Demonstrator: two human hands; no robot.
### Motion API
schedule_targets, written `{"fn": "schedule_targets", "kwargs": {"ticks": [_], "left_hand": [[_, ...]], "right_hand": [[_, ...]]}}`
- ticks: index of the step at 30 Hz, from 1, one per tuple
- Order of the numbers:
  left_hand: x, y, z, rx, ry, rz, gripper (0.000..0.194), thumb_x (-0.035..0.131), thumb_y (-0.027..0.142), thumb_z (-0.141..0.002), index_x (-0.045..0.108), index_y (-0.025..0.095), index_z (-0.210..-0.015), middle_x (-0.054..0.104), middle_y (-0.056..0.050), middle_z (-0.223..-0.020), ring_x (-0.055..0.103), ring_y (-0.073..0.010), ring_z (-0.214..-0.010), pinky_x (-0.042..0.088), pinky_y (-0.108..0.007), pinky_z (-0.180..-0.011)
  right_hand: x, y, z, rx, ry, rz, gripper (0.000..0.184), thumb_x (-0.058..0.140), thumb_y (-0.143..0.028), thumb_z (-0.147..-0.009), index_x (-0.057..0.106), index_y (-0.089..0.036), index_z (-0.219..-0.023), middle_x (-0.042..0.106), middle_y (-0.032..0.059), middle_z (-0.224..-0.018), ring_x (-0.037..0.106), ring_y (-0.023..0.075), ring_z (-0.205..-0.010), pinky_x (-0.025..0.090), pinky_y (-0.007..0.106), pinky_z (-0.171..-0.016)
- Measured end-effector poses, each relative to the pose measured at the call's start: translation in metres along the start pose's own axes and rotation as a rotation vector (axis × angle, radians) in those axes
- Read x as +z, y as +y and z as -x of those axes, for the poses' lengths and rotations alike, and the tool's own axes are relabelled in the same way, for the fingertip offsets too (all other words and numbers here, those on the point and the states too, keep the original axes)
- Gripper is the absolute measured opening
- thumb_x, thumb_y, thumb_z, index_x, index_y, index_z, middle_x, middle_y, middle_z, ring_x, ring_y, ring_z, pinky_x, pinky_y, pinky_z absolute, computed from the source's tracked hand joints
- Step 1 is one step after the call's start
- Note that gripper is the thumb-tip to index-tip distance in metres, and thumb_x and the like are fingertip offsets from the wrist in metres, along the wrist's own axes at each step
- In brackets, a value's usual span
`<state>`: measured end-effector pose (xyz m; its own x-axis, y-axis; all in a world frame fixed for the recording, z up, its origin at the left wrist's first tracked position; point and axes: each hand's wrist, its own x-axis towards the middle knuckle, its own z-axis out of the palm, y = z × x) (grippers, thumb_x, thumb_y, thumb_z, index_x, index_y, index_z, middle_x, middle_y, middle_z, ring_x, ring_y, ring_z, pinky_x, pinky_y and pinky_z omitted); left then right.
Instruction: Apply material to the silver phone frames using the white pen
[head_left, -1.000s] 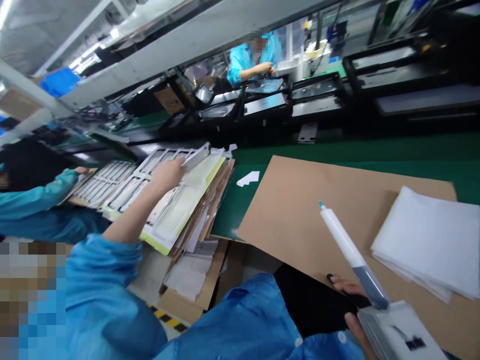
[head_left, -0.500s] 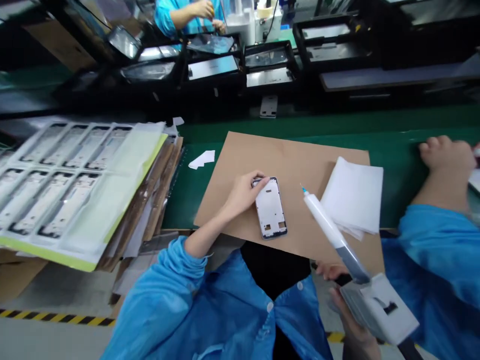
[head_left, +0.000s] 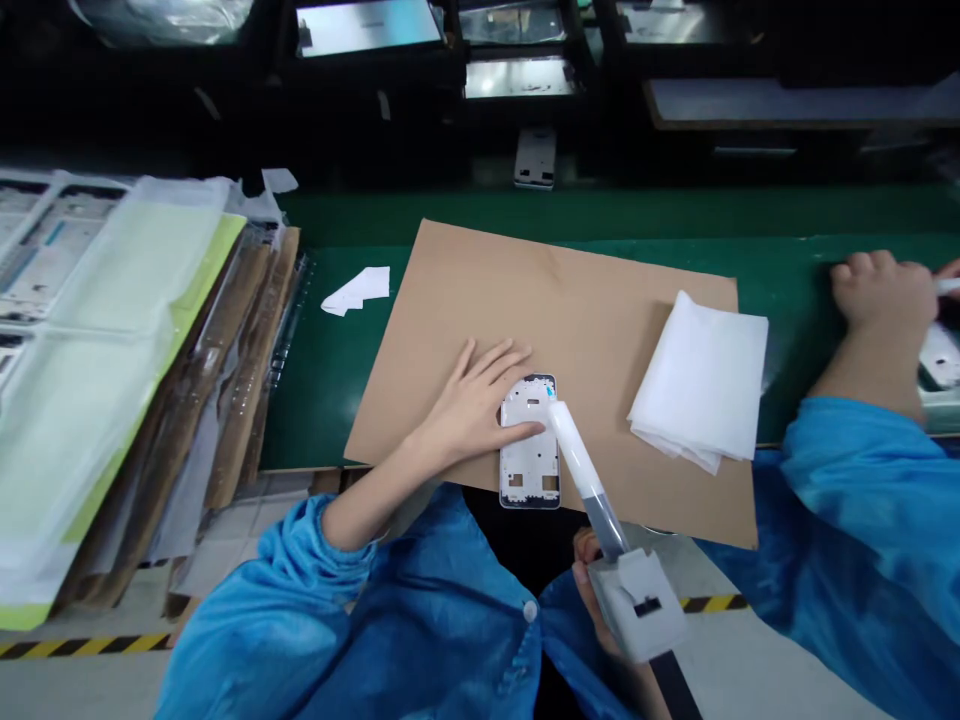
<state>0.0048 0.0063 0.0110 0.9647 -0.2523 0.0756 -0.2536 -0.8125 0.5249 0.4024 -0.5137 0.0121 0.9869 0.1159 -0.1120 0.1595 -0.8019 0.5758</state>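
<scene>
The left hand lies flat with its fingers spread out on a sheet of brown cardboard. Its thumb presses on the left edge of a small white phone frame, which lies flat on the cardboard near the front edge. The right hand is low down, closed around the grip of a glue gun. The gun's long white tube slants up and to the left, and its blue tip sits right at the top right part of the frame. A pile of white cloths lies on the cardboard to the right, well apart from the frame. On the left stand stacked trays under clear plastic. At the far right, another person's hand rests on the green table
</scene>
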Motion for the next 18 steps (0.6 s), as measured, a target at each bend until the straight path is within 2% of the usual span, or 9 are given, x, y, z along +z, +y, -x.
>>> {"fn": "schedule_targets", "kwargs": {"ticks": [6, 11, 18], "left_hand": [[0.008, 0.0, 0.002, 0.011, 0.069, 0.002, 0.074, 0.067, 0.077, -0.106, 0.062, 0.026, -0.159, 0.052, -0.009, -0.179, 0.037, -0.0337, -0.174, 0.005, -0.065, -0.149], [0.013, -0.001, 0.003, 0.037, 0.1, -0.011, 0.075, 0.068, 0.077, -0.106, 0.062, 0.023, -0.158, 0.053, -0.01, -0.179, 0.037, -0.0336, -0.174, 0.005, -0.065, -0.149], [0.012, 0.0, 0.003, 0.034, 0.079, -0.014, 0.074, 0.067, 0.076, -0.108, 0.062, 0.024, -0.16, 0.051, -0.009, -0.18, 0.036, -0.0338, -0.174, 0.003, -0.065, -0.149]], "right_hand": [[0.003, 0.0, 0.002, 0.026, 0.069, 0.004, 0.059, 0.017, -0.022, -0.116, 0.072, -0.009, -0.13, 0.065, 0.0236, -0.145, 0.057, 0.0251, -0.141, 0.051, 0.041, -0.103], [0.0, -0.001, 0.002, 0.114, 0.063, -0.044, 0.055, 0.019, -0.026, -0.115, 0.07, -0.01, -0.128, 0.065, 0.0233, -0.141, 0.061, 0.0252, -0.139, 0.055, 0.043, -0.108], [0.001, 0.004, 0.002, 0.036, 0.072, -0.037, 0.059, 0.008, -0.025, -0.113, 0.066, -0.014, -0.114, 0.065, 0.0258, -0.139, 0.06, 0.0266, -0.139, 0.054, 0.046, -0.105]]}}
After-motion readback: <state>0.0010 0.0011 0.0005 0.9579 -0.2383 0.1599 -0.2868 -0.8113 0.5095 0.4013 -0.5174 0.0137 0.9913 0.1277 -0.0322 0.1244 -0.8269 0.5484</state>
